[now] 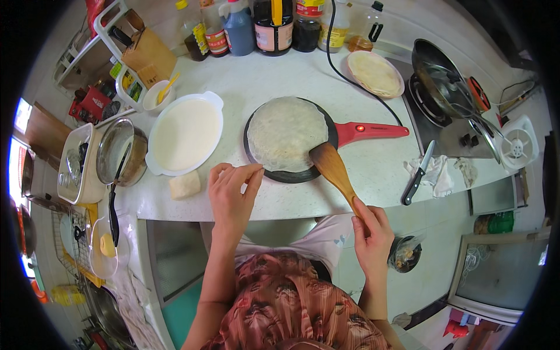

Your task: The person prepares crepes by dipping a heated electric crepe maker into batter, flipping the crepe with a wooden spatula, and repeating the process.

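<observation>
A thin pale crepe (286,131) lies on the round black plate of an electric crepe maker (345,131), whose red handle has a lit lamp. My right hand (372,232) grips a wooden spatula (334,168); its darkened blade rests at the crepe's lower right edge. My left hand (234,188) is at the plate's lower left, thumb and forefinger together by the crepe's edge; whether they pinch it is unclear. Left of the plate stands a white dish of pale batter (186,133), with a folded pale cloth or sponge (185,185) below it. A plate of stacked crepes (376,73) sits at the upper right.
Sauce bottles (273,26) line the wall. A black power cord (358,83) crosses the counter. At the right are a knife (418,173), crumpled cloths (437,177) and a gas hob with a wok (442,83). A metal bowl (121,151) and a knife block (151,54) stand at the left.
</observation>
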`<action>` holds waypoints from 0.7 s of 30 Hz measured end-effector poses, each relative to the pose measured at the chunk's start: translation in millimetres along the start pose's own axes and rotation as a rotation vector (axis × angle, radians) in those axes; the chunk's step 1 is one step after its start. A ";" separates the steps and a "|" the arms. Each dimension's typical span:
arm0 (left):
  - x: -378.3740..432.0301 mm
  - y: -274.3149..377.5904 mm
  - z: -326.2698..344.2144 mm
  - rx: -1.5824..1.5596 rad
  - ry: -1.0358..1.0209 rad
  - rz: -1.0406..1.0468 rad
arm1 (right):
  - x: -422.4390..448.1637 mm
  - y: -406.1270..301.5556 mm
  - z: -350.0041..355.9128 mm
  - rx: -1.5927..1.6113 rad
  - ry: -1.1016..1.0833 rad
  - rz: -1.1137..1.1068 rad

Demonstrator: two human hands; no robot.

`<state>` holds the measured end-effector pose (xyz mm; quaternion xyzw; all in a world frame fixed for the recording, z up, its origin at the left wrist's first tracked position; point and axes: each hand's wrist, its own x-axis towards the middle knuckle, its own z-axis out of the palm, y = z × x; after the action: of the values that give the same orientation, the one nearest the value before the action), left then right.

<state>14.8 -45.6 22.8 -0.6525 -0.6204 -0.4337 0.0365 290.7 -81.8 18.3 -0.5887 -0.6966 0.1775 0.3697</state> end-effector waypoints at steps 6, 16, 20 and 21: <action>-2.6 -1.2 3.3 0.021 -0.024 0.052 | -4.6 6.4 -1.1 -0.009 0.015 -0.016; -3.7 6.7 19.2 -0.004 -0.046 0.107 | 20.4 3.9 10.0 -0.011 0.033 -0.064; -4.4 12.5 25.1 0.017 -0.041 0.086 | 24.8 9.9 14.8 -0.109 0.006 -0.061; -4.8 12.3 25.4 0.035 -0.049 0.073 | 21.2 10.6 14.3 -0.119 -0.002 -0.056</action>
<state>39.1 -37.3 10.1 -0.6844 -0.6042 -0.4052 0.0485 286.9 -56.4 8.1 -0.5897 -0.7226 0.1260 0.3380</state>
